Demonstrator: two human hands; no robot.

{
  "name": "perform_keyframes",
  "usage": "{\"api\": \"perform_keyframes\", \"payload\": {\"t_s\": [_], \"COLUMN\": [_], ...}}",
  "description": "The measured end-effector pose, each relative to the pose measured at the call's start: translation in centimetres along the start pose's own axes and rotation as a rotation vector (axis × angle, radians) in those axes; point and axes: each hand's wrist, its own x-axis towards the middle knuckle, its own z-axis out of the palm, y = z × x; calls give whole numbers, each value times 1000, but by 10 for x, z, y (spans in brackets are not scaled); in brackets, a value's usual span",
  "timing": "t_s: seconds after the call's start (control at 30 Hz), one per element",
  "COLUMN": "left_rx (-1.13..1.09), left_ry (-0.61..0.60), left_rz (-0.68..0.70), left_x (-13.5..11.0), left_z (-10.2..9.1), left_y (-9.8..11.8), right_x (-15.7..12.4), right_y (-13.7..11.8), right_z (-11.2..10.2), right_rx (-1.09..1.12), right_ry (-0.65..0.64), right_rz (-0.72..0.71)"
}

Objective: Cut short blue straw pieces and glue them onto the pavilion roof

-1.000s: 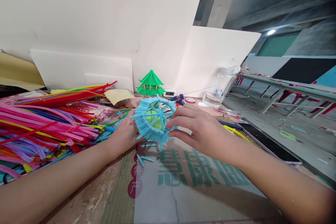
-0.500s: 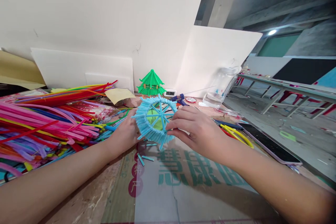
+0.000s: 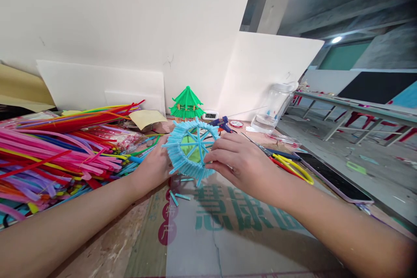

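Note:
Between my hands is a light-blue pipe-cleaner ring with spokes [image 3: 178,158], tilted so its inner side faces me. A yellow-green patch shows through the spokes. My left hand [image 3: 155,163] grips it from the left, its fingertips hidden behind the rim. With thumb and fingers pinched, my right hand [image 3: 239,156] is at the ring's right edge; whether a small piece sits in that pinch is hidden. Several short blue pipe-cleaner pieces [image 3: 182,197] lie below on the printed board [image 3: 254,243]. Behind the ring stands a green tiered pipe-cleaner roof model [image 3: 188,100].
Piles of coloured pipe cleaners [image 3: 58,152] fill the left side. Toward the back are a small digital clock [image 3: 210,115], a blue glue gun [image 3: 223,124] and a clear water jug [image 3: 270,108]. Yellow-handled pliers [image 3: 296,167] and a phone [image 3: 334,178] lie at right. White boards [image 3: 130,21] stand behind.
Hardly anything differs. The view has shifted slightly, and my right fingers stay at the ring's right edge, a touch lower against it.

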Motion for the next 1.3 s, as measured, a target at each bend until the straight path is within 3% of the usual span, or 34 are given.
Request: {"api": "perform_keyframes", "payload": {"t_s": [0.4,0.53,0.73,1.1,1.3], "left_rx": [-73,-91,-106,-152,-251], "left_ry": [29,63,21,7,100], "left_rz": [6,1,-18,-54,-57], "left_x": [0,0,1,3,3], "left_z": [4,4,4,2,10], "left_y": [-8,-6,-7,-3,-10], "right_x": [0,1,1,0,0], "right_y": [8,7,4,6,9], "right_z": [-17,-14,-10,-10,-15], "right_rx": [72,79,74,45,69], "right_ry": [-16,23,136,146,203], "right_rz": [89,53,53,21,140]}}
